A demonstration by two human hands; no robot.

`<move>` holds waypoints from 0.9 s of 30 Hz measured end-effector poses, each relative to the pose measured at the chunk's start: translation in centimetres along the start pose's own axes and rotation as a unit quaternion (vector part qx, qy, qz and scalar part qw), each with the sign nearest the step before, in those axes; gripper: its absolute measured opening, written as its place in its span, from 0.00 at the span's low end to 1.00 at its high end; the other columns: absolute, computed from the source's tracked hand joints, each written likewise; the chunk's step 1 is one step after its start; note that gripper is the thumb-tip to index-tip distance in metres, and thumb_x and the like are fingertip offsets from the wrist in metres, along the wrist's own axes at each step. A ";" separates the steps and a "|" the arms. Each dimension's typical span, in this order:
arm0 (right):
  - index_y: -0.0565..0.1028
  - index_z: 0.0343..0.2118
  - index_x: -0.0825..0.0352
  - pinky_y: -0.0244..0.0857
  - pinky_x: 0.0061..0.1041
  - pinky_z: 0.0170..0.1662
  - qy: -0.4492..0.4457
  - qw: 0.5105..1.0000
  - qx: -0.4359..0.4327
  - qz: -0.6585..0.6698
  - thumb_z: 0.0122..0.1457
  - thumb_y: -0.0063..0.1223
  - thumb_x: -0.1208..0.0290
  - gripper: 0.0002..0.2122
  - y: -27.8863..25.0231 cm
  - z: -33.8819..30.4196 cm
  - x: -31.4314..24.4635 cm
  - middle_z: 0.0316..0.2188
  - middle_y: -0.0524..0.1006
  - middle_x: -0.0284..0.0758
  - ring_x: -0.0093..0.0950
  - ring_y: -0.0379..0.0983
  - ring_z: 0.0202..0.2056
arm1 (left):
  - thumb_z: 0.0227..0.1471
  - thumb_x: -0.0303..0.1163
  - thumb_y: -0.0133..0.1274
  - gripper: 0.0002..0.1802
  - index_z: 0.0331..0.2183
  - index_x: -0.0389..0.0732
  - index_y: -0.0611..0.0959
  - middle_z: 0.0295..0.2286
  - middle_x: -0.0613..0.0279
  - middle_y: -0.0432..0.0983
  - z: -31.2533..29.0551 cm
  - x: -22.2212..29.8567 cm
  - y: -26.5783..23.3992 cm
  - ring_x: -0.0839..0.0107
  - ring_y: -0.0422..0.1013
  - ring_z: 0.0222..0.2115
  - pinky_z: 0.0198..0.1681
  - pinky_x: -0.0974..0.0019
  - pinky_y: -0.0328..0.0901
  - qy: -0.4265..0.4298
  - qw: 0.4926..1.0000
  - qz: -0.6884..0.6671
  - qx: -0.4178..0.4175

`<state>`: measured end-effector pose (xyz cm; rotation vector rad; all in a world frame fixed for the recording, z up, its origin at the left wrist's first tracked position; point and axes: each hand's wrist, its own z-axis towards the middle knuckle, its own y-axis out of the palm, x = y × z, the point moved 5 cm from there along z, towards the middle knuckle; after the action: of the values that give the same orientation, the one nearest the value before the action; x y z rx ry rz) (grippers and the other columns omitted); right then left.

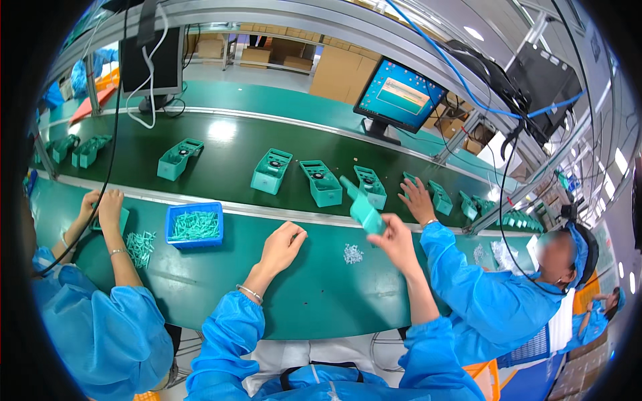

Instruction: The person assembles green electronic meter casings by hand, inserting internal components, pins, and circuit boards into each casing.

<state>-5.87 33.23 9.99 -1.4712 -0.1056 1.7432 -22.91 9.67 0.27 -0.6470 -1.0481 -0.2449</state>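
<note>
Green worktop (321,313), tilted teal plastic housing (365,212), boxy with narrow end, right hand (397,243) pinching it, left hand (281,247) curled closed

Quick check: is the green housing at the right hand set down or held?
Held: the right hand grips the green housing by its near end; the housing itself looks slightly blurred.

White ceiling lights (473,33) glow above a pale floor (229,72).

Forearms (231,327) in blue sleeves, both extended forward from the lower edge and set well apart; left hand (282,246) loosely curled, fingers bent inward; right hand (394,242) raised, thumb and fingers pinched together.
</note>
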 end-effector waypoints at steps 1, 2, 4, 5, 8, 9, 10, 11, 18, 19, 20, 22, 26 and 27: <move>0.76 0.48 0.72 0.54 0.17 0.27 0.000 1.000 -0.004 0.001 0.50 0.75 0.71 0.24 0.4 2.6 0.2 0.21 0.65 0.22 0.11 0.59 0.23 | 0.62 0.35 0.56 0.10 0.34 0.39 0.84 0.32 0.60 0.77 -0.2 0.0 -0.1 0.61 0.74 0.28 0.34 0.58 0.68 -0.002 1.000 0.009 -0.005; 0.76 0.48 0.71 0.54 0.14 0.29 0.003 0.998 -0.007 -0.056 0.52 0.74 0.75 0.22 -0.3 4.9 1.4 0.28 0.68 0.20 0.10 0.60 0.26 | 0.62 0.35 0.56 0.09 0.35 0.39 0.84 0.32 0.60 0.77 0.0 0.3 0.3 0.60 0.75 0.29 0.35 0.57 0.69 0.003 1.000 0.012 -0.013; 0.76 0.49 0.72 0.62 0.17 0.34 -0.011 0.992 -0.028 -0.123 0.53 0.73 0.74 0.22 -0.7 8.8 1.0 0.28 0.69 0.22 0.12 0.63 0.27 | 0.61 0.34 0.56 0.08 0.36 0.40 0.83 0.34 0.60 0.77 0.1 0.2 0.6 0.58 0.76 0.31 0.36 0.56 0.70 0.015 1.000 0.013 -0.015; 0.74 0.50 0.72 0.67 0.20 0.38 -0.041 0.985 -0.039 -0.162 0.54 0.72 0.75 0.22 -1.2 10.0 0.5 0.28 0.70 0.23 0.13 0.66 0.28 | 0.61 0.33 0.56 0.07 0.38 0.40 0.83 0.35 0.60 0.77 0.3 0.5 1.0 0.56 0.77 0.33 0.37 0.54 0.71 0.031 0.999 0.022 -0.026; 0.71 0.51 0.73 0.73 0.33 0.46 0.169 0.977 -0.020 0.127 0.58 0.67 0.76 0.21 1.0 10.4 0.5 0.27 0.73 0.26 0.19 0.75 0.34 | 0.58 0.31 0.58 0.12 0.45 0.43 0.81 0.44 0.59 0.76 -0.3 0.2 0.4 0.53 0.77 0.36 0.40 0.52 0.72 0.024 0.998 0.053 -0.031; 0.71 0.51 0.73 0.73 0.33 0.46 0.169 0.977 -0.027 0.126 0.58 0.67 0.76 0.21 1.6 10.2 -0.7 0.27 0.73 0.26 0.19 0.75 0.34 | 0.58 0.31 0.58 0.12 0.45 0.43 0.81 0.44 0.59 0.76 -0.2 -0.1 0.3 0.53 0.77 0.36 0.40 0.52 0.72 0.019 0.998 0.053 -0.026; 0.69 0.51 0.72 0.75 0.35 0.44 0.177 0.969 -0.032 0.169 0.59 0.64 0.77 0.20 2.0 9.6 -1.7 0.27 0.74 0.27 0.22 0.77 0.34 | 0.57 0.31 0.60 0.18 0.50 0.43 0.78 0.48 0.58 0.74 0.1 0.2 0.5 0.53 0.78 0.38 0.40 0.52 0.73 0.060 0.995 0.077 0.000; 0.68 0.52 0.72 0.77 0.37 0.43 0.185 0.959 -0.034 0.211 0.61 0.62 0.78 0.19 2.4 9.2 -2.1 0.27 0.75 0.28 0.25 0.80 0.35 | 0.56 0.30 0.62 0.25 0.54 0.42 0.75 0.53 0.58 0.72 0.6 0.5 0.8 0.54 0.78 0.39 0.41 0.52 0.73 0.100 0.990 0.101 0.025; 0.73 0.52 0.72 0.54 0.15 0.24 0.045 0.997 -0.018 0.060 0.55 0.71 0.76 0.23 -0.1 6.2 -3.0 0.19 0.64 0.21 0.11 0.61 0.22 | 0.49 0.33 0.66 0.34 0.56 0.38 0.72 0.55 0.54 0.70 9.6 2.9 6.4 0.53 0.78 0.42 0.40 0.49 0.75 0.124 0.970 0.208 0.025; 0.73 0.52 0.72 0.53 0.15 0.24 0.038 0.998 -0.023 0.046 0.54 0.72 0.75 0.24 0.3 5.9 -4.0 0.19 0.64 0.21 0.10 0.59 0.22 | 0.49 0.33 0.66 0.34 0.56 0.38 0.72 0.55 0.54 0.70 10.3 2.0 6.6 0.53 0.78 0.42 0.40 0.49 0.75 0.120 0.970 0.208 0.025; 0.74 0.51 0.71 0.51 0.15 0.25 0.050 0.999 -0.012 -0.003 0.52 0.74 0.74 0.24 0.7 5.6 -4.8 0.19 0.63 0.20 0.10 0.57 0.21 | 0.51 0.33 0.65 0.28 0.53 0.39 0.75 0.51 0.55 0.71 10.9 0.3 6.7 0.53 0.78 0.43 0.42 0.49 0.75 0.077 0.972 0.221 -0.013; 0.74 0.51 0.71 0.52 0.16 0.25 0.019 0.999 -0.003 -0.036 0.52 0.74 0.74 0.24 -0.3 6.2 -3.9 0.19 0.63 0.20 0.11 0.57 0.21 | 0.54 0.31 0.63 0.13 0.41 0.39 0.80 0.40 0.56 0.73 11.7 -0.6 7.1 0.52 0.75 0.45 0.45 0.49 0.72 0.075 0.975 0.207 -0.017; 0.75 0.50 0.72 0.56 0.21 0.26 -0.008 0.990 0.023 -0.140 0.50 0.74 0.73 0.25 -1.7 8.6 0.1 0.20 0.68 0.27 0.17 0.61 0.21 | 0.53 0.30 0.63 0.11 0.37 0.39 0.79 0.39 0.55 0.73 9.8 0.0 6.9 0.53 0.74 0.44 0.43 0.50 0.73 0.118 0.976 0.181 -0.011; 0.75 0.50 0.72 0.58 0.23 0.26 -0.011 0.985 0.030 -0.169 0.49 0.74 0.72 0.26 -1.6 9.3 1.2 0.21 0.70 0.29 0.19 0.62 0.21 | 0.53 0.29 0.63 0.11 0.38 0.40 0.80 0.39 0.56 0.73 8.7 0.4 6.2 0.53 0.73 0.43 0.44 0.51 0.72 0.146 0.972 0.181 -0.011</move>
<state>-12.84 39.06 12.80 -1.3041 -0.2945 1.4742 -26.01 19.89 1.21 -0.7830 -0.6309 -0.0304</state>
